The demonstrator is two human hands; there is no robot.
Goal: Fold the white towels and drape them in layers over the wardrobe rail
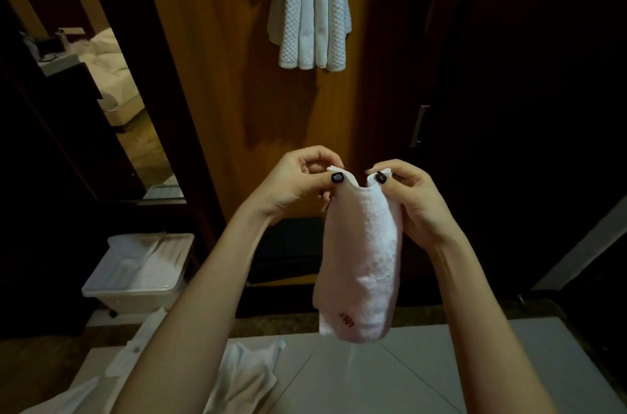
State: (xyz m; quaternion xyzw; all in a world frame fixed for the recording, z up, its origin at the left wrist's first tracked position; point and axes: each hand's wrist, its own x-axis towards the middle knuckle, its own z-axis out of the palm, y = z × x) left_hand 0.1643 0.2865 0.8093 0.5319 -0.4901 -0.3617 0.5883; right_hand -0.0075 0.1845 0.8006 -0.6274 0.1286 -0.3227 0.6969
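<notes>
In front of the wooden wardrobe, a folded white terry towel [361, 257] is pinched at its top corners by the left hand [298, 181] and right hand [412, 199]; if either pinch slackens, the fold could be lost.

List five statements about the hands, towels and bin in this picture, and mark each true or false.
1. The left hand and the right hand both pinch the top edge of the white towel. True.
2. That towel bears a red mark near its lower end. True.
3. No towels are hung up yet. False: hanging towels show at the top.
4. The plastic bin stands on the person's right. False: it stands on the left.
5. The held towel lies in the bin. False: it hangs from the hands.
</notes>
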